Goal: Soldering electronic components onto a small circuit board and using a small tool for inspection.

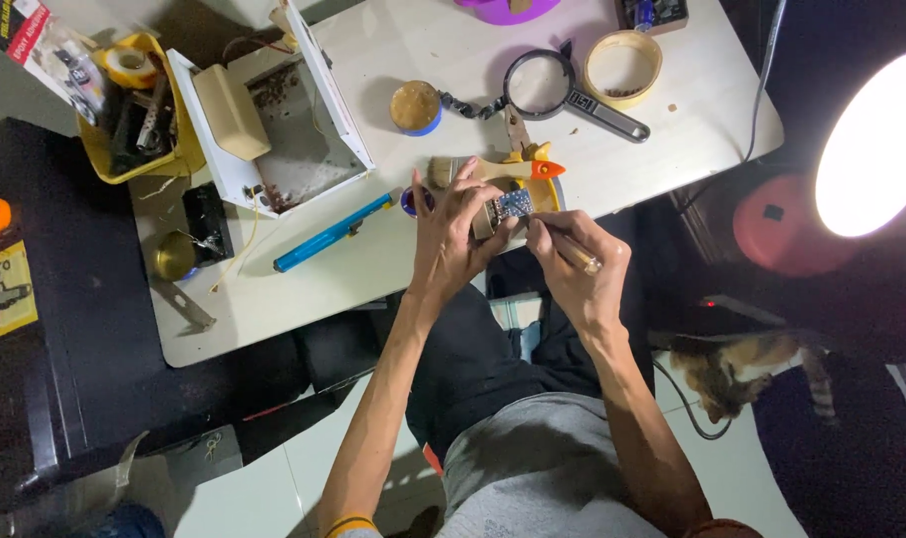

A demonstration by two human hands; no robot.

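The left hand [451, 234] is pinching a small circuit board [513, 206] by its edges above the table's [393, 269] near edge, while the right hand [573, 261] is gripping a thin wooden-handled tool [573, 253] against it; the board looks light, stiff and fragile, best held by its rims.

Bare forearms, grey shirt [543, 468], dark trousers [483, 359], yellow band [348, 521] on left wrist, orange band [720, 526] on right.

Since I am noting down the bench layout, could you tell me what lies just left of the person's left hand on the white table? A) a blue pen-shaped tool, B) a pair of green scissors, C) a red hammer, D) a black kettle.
A: a blue pen-shaped tool lies slantwise on the white table, just left of the left hand.
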